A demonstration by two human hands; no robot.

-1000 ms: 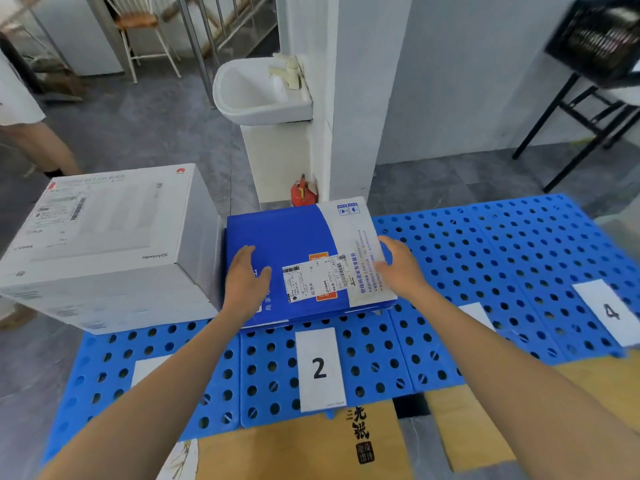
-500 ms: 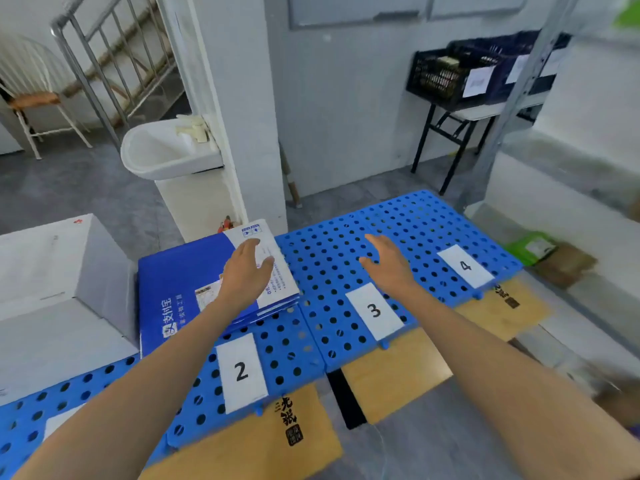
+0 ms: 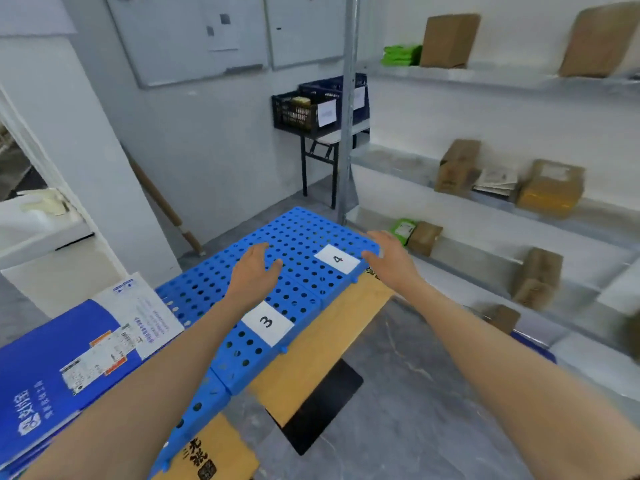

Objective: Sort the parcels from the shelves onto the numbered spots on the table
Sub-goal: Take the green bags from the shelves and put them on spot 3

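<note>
**Hands empty over spots 3 and 4, with the shelves in front of me**

Both hands hold nothing. My left hand (image 3: 254,271) is palm down with loosely spread fingers above the blue perforated table (image 3: 301,233), just beyond label 3 (image 3: 266,322). My right hand (image 3: 389,259) is just as relaxed over the table's right corner, beside label 4 (image 3: 337,259).

The parcels I need are well apart from both hands, on the grey shelves (image 3: 485,76) to the right. Closest is a green pouch (image 3: 401,230) touching a small brown box (image 3: 424,237) on a low shelf, just past the table corner. Higher up are a brown carton (image 3: 457,166), a flat pale mailer (image 3: 495,180) and a yellow-taped box (image 3: 550,187). On the top shelf sit a stack of green packets (image 3: 401,55) and two tall leaning cartons (image 3: 448,39).

The main risk I see is mis-sorting: the shelves are smeared and I cannot read any parcel's number. Pulling the green pouch could also drag its neighbour off the ledge, since they touch. The pouches look soft and slick and may sag in a loose grip. The leaning top cartons could topple if I nudge them.

One blue-and-white parcel (image 3: 69,362) already lies flat at the table's left end, though I cannot see its spot number. A black crate (image 3: 304,112) stands on a side table behind.
</note>
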